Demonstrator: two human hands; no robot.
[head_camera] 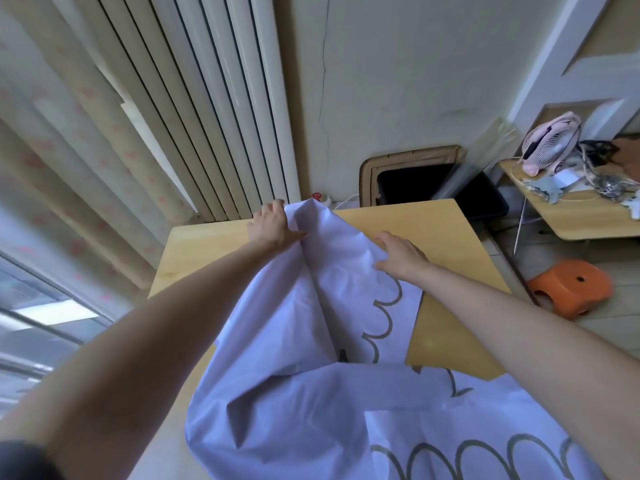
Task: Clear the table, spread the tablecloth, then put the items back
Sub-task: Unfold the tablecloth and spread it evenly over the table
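Note:
A pale lilac tablecloth (298,386) with a grey scalloped line lies bunched and partly folded across the middle of a light wooden table (194,251). My left hand (273,225) grips a raised fold of the cloth at the table's far edge. My right hand (401,254) lies flat on the cloth a little nearer, with straight fingers pressing it down. Bare wood shows on the left and right sides of the table.
A white radiator (221,98) and a curtain (69,150) stand behind the table on the left. A black bin (415,181) sits against the wall. At the right is a side table (571,220) with a pink fan (550,140), and an orange stool (571,285) on the floor.

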